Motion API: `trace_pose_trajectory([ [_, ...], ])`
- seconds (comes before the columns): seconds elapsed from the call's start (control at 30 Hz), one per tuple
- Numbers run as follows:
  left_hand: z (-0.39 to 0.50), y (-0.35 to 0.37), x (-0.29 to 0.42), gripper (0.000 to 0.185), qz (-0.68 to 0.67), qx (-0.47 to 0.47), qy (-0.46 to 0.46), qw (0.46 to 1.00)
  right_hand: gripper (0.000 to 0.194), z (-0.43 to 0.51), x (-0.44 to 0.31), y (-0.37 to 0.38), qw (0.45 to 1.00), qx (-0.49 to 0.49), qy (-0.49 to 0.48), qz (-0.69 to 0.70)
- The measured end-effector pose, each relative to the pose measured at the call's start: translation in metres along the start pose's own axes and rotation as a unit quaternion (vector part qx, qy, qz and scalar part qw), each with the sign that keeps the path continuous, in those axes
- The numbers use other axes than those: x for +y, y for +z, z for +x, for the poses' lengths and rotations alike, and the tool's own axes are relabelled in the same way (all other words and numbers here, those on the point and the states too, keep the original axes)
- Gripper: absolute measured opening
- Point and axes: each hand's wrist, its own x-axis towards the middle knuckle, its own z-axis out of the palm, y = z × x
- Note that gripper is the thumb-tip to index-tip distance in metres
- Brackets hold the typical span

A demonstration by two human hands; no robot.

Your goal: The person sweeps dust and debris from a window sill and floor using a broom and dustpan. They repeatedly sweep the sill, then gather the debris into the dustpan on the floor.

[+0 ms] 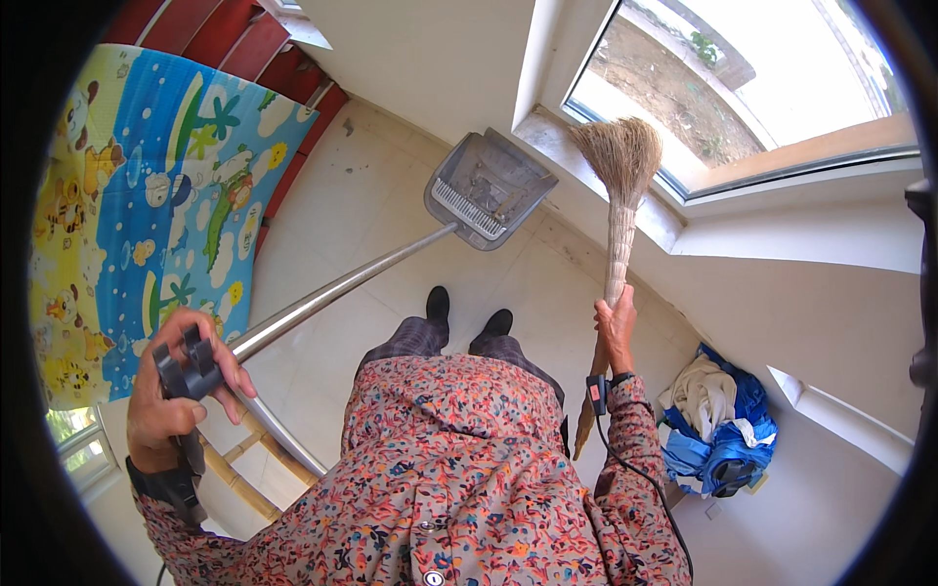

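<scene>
My left hand (165, 403) is closed around the upper end of a long-handled dustpan, by a dark plastic clip (192, 370). Its metal pole (344, 286) runs out to a grey plastic pan (506, 176) with a row of pale comb teeth. Dust and bits of debris lie in the pan, near the foot of the wall. My right hand (617, 322) grips a straw hand broom (621, 227) by its bound handle. The broom's bristles point up and away from me, in front of the windowsill (564, 143). The handle's tapered end passes below my wrist.
A cartoon-printed foam mat (183, 198) hangs at left against red steps (242, 36). A bamboo ladder (245, 476) and a curved metal tube (289, 443) lie lower left. At right, a heap of blue and cream cloth (722, 421) sits by the wall. Some debris (348, 128) dots the tiled floor (330, 205).
</scene>
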Motion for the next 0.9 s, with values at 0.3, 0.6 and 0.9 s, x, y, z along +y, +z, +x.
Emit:
trace_pose_trajectory([
  [0.3,0.041,0.014,0.037,0.071,0.069,-0.023,0.011,0.997,0.035,0.006,0.045,0.006,0.976,-0.041,-0.115,-0.181],
  [0.6,0.041,0.015,0.037,0.072,0.086,-0.016,0.010,0.996,0.036,-0.020,-0.016,-0.020,0.992,-0.049,-0.058,-0.105],
  [0.9,0.037,0.011,0.035,0.070,0.088,-0.013,0.013,0.996,0.035,0.033,-0.030,0.006,0.971,-0.092,-0.020,-0.219],
])
